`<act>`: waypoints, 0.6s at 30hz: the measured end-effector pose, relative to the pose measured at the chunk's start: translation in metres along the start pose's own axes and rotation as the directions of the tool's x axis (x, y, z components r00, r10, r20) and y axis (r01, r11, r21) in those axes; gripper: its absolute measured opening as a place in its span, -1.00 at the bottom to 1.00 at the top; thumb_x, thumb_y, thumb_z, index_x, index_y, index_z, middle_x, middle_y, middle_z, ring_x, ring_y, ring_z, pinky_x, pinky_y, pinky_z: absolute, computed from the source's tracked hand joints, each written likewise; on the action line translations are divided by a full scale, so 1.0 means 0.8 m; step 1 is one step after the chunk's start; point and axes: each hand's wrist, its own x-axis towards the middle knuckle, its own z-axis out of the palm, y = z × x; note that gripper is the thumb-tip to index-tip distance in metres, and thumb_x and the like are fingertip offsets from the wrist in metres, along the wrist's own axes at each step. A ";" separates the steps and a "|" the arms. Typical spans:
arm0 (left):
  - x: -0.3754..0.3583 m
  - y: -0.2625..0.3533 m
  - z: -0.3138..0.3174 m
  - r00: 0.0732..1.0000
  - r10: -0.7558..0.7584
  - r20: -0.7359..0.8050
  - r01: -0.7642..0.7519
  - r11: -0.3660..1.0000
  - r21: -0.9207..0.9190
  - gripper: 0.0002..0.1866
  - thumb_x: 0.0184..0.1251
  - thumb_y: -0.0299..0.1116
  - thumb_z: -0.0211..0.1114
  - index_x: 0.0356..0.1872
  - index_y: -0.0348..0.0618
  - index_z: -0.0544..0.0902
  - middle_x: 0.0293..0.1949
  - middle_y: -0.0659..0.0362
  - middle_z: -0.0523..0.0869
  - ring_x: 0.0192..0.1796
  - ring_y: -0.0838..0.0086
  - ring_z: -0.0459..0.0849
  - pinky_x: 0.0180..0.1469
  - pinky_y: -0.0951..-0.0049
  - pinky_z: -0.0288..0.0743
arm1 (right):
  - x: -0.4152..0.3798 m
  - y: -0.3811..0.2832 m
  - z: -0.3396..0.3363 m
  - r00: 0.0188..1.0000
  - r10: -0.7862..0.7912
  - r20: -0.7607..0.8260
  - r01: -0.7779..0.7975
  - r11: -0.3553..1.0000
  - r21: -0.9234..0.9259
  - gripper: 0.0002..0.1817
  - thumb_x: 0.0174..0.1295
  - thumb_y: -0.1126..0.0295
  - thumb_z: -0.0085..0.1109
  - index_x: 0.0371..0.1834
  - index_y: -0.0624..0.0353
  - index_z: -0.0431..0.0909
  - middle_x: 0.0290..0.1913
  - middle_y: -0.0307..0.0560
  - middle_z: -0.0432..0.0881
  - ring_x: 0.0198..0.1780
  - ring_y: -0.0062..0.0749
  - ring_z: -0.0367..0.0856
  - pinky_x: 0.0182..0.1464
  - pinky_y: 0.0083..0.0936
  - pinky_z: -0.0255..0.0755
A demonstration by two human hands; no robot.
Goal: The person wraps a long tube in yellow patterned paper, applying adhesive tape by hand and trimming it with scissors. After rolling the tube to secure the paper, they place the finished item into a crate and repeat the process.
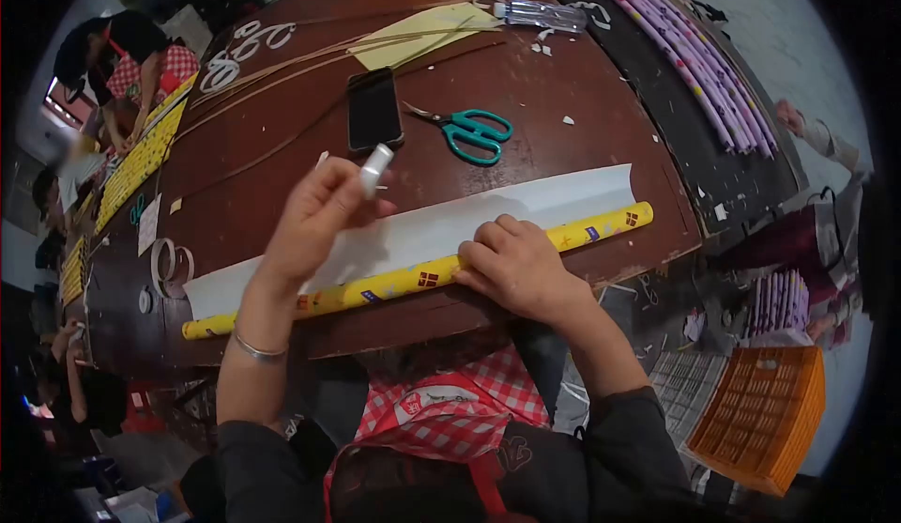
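A yellow patterned paper tube (394,284) lies along the near edge of the table, with the white inner side of its sheet (582,185) still flat behind it. My right hand (516,268) has its fingers curled over the tube right of its middle. Above the sheet, my left hand (319,213) is raised and closed, pinching a short strip of white tape (377,166). Just beyond my left hand lies a black phone (373,110), and to its right are teal-handled scissors (477,136), blades pointing left.
Tape rolls (164,265) stand at the left edge. Thin brown strips and a yellow sheet (422,37) lie further back. Purple patterned tubes (694,53) rest on the dark table at right, near an orange crate (765,420). Another person (131,63) works at far left.
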 end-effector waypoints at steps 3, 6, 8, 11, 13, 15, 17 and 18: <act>0.028 -0.021 0.075 0.958 -0.083 0.273 0.132 0.978 -0.164 -0.75 0.61 -0.20 0.08 0.06 -0.13 0.52 0.05 0.18 0.67 0.02 0.52 0.70 0.00 0.47 0.58 | -0.010 -0.015 0.002 0.999 -0.003 -0.046 0.003 1.000 0.009 -0.74 0.13 0.14 0.34 -0.37 0.04 0.52 -0.34 -0.14 0.53 -0.23 -0.22 0.54 -0.23 -0.27 0.45; 0.062 -0.026 0.117 0.895 -0.216 0.390 0.249 0.968 -0.035 -0.72 0.62 -0.23 0.04 0.12 -0.18 0.53 0.01 0.18 0.69 -0.02 0.55 0.68 0.01 0.49 0.58 | -0.018 -0.028 0.008 0.990 -0.041 -0.136 0.044 0.999 0.024 -0.72 0.10 0.11 0.35 -0.37 0.05 0.53 -0.28 -0.05 0.58 -0.17 -0.20 0.57 -0.18 -0.24 0.48; 0.077 -0.030 0.137 0.877 -0.208 0.432 0.256 0.965 -0.054 -0.72 0.63 -0.25 0.03 0.11 -0.20 0.55 -0.06 0.21 0.70 -0.07 0.60 0.66 -0.01 0.54 0.56 | -0.023 -0.034 0.008 0.994 -0.007 -0.113 0.006 1.000 -0.008 -0.72 0.09 0.11 0.34 -0.40 0.06 0.54 -0.30 -0.05 0.58 -0.16 -0.19 0.57 -0.15 -0.23 0.47; 0.087 -0.045 0.150 0.849 -0.299 0.435 0.358 0.932 -0.059 -0.76 0.62 -0.22 0.06 -0.02 -0.16 0.57 -0.16 0.27 0.63 -0.12 0.65 0.58 -0.11 0.60 0.50 | -0.027 -0.029 0.018 0.988 -0.014 -0.151 0.019 0.999 0.034 -0.72 0.09 0.12 0.34 -0.41 0.08 0.56 -0.31 -0.06 0.58 -0.17 -0.19 0.56 -0.11 -0.23 0.44; 0.085 -0.051 0.147 0.837 -0.311 0.450 0.362 0.932 -0.029 -0.74 0.61 -0.20 0.09 -0.04 -0.19 0.57 -0.18 0.28 0.62 -0.12 0.67 0.54 -0.06 0.64 0.47 | -0.030 -0.026 0.020 0.973 -0.058 -0.222 0.068 0.997 0.035 -0.72 0.08 0.13 0.34 -0.40 0.11 0.57 -0.32 -0.10 0.56 -0.19 -0.21 0.54 -0.10 -0.25 0.41; 0.084 -0.061 0.141 0.844 -0.268 0.465 0.334 0.941 -0.064 -0.74 0.60 -0.21 0.11 -0.04 -0.20 0.57 -0.17 0.28 0.61 -0.11 0.68 0.53 -0.04 0.62 0.47 | -0.034 -0.024 0.019 0.970 -0.052 -0.238 0.060 0.998 0.027 -0.71 0.06 0.14 0.34 -0.42 0.12 0.56 -0.33 -0.12 0.55 -0.20 -0.22 0.53 -0.05 -0.22 0.43; 0.081 -0.067 0.144 0.851 -0.230 0.473 0.312 0.944 -0.103 -0.75 0.59 -0.22 0.13 -0.04 -0.22 0.57 -0.16 0.29 0.61 -0.10 0.68 0.52 -0.03 0.61 0.47 | -0.037 -0.022 0.011 0.969 -0.006 -0.247 0.029 0.995 0.090 -0.73 0.03 0.21 0.40 -0.33 0.14 0.61 -0.21 -0.11 0.58 -0.07 -0.15 0.58 0.11 -0.11 0.46; 0.079 -0.064 0.146 0.863 -0.176 0.474 0.264 0.956 -0.126 -0.75 0.58 -0.24 0.15 -0.02 -0.24 0.57 -0.15 0.28 0.61 -0.08 0.68 0.53 0.00 0.60 0.47 | -0.039 -0.018 0.006 0.970 -0.002 -0.242 0.025 0.995 0.092 -0.73 0.03 0.21 0.40 -0.33 0.14 0.61 -0.21 -0.11 0.58 -0.07 -0.15 0.58 0.11 -0.11 0.46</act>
